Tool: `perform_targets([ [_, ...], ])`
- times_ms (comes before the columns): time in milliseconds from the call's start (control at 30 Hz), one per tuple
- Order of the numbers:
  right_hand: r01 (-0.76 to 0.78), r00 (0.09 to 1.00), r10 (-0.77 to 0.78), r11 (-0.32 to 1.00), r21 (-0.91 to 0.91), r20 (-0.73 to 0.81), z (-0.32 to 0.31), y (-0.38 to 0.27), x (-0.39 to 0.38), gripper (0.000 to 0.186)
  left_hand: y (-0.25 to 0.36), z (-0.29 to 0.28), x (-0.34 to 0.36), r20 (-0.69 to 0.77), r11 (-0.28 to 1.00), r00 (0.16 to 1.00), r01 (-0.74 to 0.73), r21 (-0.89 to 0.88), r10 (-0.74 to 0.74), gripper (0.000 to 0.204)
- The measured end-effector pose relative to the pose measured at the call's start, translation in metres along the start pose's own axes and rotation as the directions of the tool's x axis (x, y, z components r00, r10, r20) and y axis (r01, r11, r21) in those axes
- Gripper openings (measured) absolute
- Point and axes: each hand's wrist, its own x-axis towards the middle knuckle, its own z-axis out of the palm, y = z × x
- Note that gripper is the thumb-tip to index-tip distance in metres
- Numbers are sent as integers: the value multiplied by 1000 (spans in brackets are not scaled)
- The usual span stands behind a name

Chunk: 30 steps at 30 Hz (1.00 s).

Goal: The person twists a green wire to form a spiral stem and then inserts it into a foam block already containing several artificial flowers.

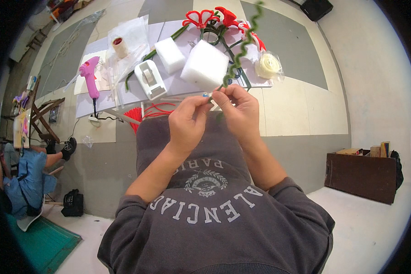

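Observation:
A green fuzzy pipe cleaner (236,64), wavy along its upper length, rises from between my fingers. My left hand (187,121) pinches its lower part, and my right hand (237,112) grips it just to the right. Beyond them on a pale lilac table (100,48) lie two white foam blocks (204,64) (170,55), a white tape dispenser (150,80), red-and-white fuzzy flowers (200,19) with green stems and a roll of cream ribbon (269,66) in plastic.
The table also holds a pink glue gun (90,77), a tan roll (119,47) and plastic wrap. Red pipe cleaners (133,118) are below the near edge. A seated person (27,178) is at left, a brown box (358,178) at right, a black object (316,8) at back.

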Motion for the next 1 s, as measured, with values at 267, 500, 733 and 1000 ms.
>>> perform_targets([
  [267,-2,994,-9,995,103,106,-7,-2,2,9,6,-3,1,49,987,997,58,-150,-52,9],
  [500,-158,911,83,975,158,404,-26,-20,9,6,9,-24,10,599,513,762,627,-586,-248,14],
  [733,122,972,-123,992,21,202,-13,-10,3,8,11,-23,17,495,572,830,544,-615,-257,15],
  [1000,34,990,-33,999,-8,138,-9,-9,-1,9,1,-16,13,236,903,966,193,-384,-106,10],
])
